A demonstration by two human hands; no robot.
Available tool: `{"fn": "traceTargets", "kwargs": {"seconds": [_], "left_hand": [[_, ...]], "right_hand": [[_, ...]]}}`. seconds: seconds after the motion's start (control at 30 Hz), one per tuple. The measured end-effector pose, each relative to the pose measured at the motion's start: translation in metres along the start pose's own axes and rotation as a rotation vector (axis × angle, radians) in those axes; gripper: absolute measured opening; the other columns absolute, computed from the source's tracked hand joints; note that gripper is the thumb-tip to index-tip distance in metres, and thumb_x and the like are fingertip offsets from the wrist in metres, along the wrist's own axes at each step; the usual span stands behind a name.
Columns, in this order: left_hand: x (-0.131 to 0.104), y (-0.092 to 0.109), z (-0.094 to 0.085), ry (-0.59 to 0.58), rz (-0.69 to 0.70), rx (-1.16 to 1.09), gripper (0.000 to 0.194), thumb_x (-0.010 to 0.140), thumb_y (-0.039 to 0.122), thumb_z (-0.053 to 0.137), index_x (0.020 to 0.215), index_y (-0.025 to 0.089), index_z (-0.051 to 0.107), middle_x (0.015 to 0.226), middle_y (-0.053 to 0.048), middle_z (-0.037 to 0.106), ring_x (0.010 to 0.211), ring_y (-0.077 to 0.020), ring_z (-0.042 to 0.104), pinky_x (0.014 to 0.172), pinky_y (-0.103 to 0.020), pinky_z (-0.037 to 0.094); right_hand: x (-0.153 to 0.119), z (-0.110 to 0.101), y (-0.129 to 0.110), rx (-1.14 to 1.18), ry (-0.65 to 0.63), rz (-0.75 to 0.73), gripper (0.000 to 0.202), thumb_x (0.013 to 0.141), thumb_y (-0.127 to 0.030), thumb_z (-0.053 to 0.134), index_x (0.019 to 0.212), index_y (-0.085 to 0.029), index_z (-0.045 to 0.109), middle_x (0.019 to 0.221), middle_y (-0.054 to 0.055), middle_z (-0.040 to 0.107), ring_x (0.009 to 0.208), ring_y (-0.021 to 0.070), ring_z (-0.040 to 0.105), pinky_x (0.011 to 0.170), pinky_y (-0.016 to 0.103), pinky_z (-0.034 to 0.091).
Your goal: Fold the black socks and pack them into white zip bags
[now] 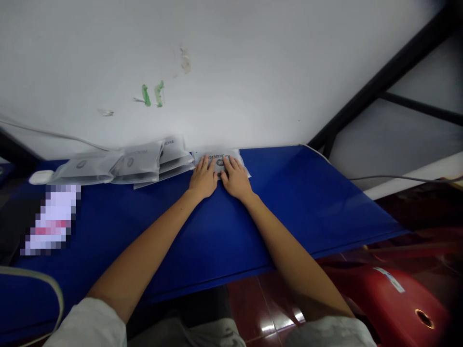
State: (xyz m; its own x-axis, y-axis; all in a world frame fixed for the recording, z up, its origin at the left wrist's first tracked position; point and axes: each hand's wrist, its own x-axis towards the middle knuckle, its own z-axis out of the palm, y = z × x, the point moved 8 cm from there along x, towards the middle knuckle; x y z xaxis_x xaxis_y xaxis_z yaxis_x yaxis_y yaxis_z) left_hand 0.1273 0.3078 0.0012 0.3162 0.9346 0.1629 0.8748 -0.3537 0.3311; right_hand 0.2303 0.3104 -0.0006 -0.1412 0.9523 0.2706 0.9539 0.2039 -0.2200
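two hands (203, 180), five-plus bags (139, 161), one stool (398, 301)

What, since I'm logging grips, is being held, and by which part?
Nothing looks gripped: the left hand and right hand lie flat on the plastic bag.

- Frosted plastic pouch (219, 168), printed with dark lettering and a round logo (the lettering is partly covered).
- It lies flat along the back of a blue tabletop (289, 197), beside the pale wall (246, 111).
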Motion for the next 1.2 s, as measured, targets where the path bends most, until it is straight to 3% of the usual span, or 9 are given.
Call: {"fn": "traceTargets", "kwargs": {"seconds": [0.4,0.67,0.8,0.97,1.2], "left_hand": [[-0.024,-0.007,-0.004,0.090,0.030,-0.006,0.052,0.093,0.024,0.037,0.141,0.003,0.036,0.152,-0.021,0.030,0.142,-0.0292,0.025,0.116,-0.040,0.025],[-0.047,-0.017,-0.012,0.103,0.030,-0.023,0.048,0.093,0.024,0.038,0.138,0.007,0.042,0.149,-0.018,0.037,0.140,-0.0264,0.030,0.114,-0.040,0.030],[-0.069,-0.022,-0.020,0.122,0.050,-0.009,0.046,0.093,0.022,0.038,0.136,0.009,0.046,0.147,-0.017,0.041,0.139,-0.0256,0.033,0.112,-0.041,0.032],[-0.099,-0.036,-0.037,0.165,0.027,0.038,0.038,0.092,0.020,0.040,0.124,0.010,0.058,0.135,-0.014,0.055,0.127,-0.0241,0.048,0.106,-0.038,0.039],[-0.129,-0.077,-0.064,0.205,-0.166,0.099,0.030,0.091,0.020,0.041,0.103,0.013,0.067,0.113,-0.012,0.064,0.109,-0.0243,0.055,0.093,-0.037,0.046]], "right_hand": [[-0.001,-0.003,0.001,0.058,0.174,-0.052,0.051,0.092,-0.032,0.040,0.136,-0.009,0.048,0.143,0.019,0.045,0.134,0.0313,0.039,0.107,0.050,0.033],[-0.010,-0.019,-0.011,0.078,0.258,-0.108,0.041,0.088,-0.022,0.042,0.123,-0.011,0.059,0.128,0.017,0.059,0.119,0.0302,0.052,0.099,0.048,0.042],[-0.024,-0.023,-0.037,0.071,0.257,-0.181,0.036,0.087,-0.022,0.044,0.117,-0.013,0.063,0.127,0.017,0.059,0.117,0.0309,0.052,0.095,0.048,0.043],[-0.045,-0.024,-0.088,0.082,0.211,-0.299,0.030,0.088,-0.021,0.046,0.110,-0.012,0.065,0.120,0.016,0.062,0.111,0.0293,0.054,0.093,0.044,0.044],[-0.051,-0.025,-0.149,0.157,0.204,-0.401,0.027,0.088,-0.018,0.044,0.107,-0.015,0.064,0.105,0.013,0.066,0.096,0.0249,0.058,0.085,0.037,0.046]]}}
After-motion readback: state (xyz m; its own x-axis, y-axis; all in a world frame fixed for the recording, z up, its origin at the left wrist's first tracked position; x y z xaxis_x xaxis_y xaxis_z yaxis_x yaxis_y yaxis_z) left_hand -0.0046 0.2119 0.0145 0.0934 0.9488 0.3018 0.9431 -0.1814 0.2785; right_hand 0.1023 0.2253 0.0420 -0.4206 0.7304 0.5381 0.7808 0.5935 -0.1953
